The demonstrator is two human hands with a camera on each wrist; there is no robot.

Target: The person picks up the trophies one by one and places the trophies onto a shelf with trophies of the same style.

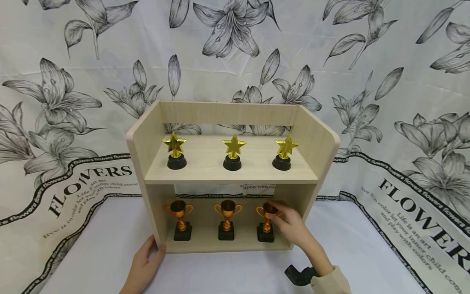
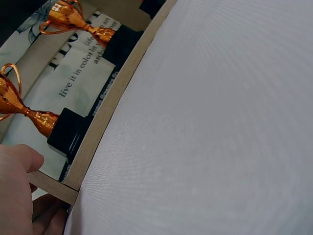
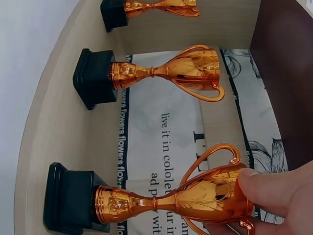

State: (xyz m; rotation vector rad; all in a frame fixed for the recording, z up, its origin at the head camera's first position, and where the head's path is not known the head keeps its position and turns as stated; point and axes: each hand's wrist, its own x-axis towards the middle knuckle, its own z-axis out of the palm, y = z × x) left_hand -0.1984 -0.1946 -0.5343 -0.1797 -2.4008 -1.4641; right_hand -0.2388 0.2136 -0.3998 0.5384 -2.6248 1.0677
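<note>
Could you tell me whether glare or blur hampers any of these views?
Head view: even light, sharp, edges slightly bowed. Right wrist view: bright glints on the shiny copper cup trophy under the right hand. Left wrist view: the left hand is close and soft.

Soft, even light fills all three views, bright and without hard shadows. In the head view the lower shelf compartment (image 1: 205, 204) lies dimmer than the top, and the backdrop bends slightly toward the frame edges. Small glints sit on the copper cup (image 3: 210, 196) held in the right hand (image 3: 279, 200), whose thumb is blurred. The left hand (image 2: 17, 196) is soft and out of focus at the frame corner; the white counter (image 2: 220, 122) beside it shows smooth, faint shading.
</note>
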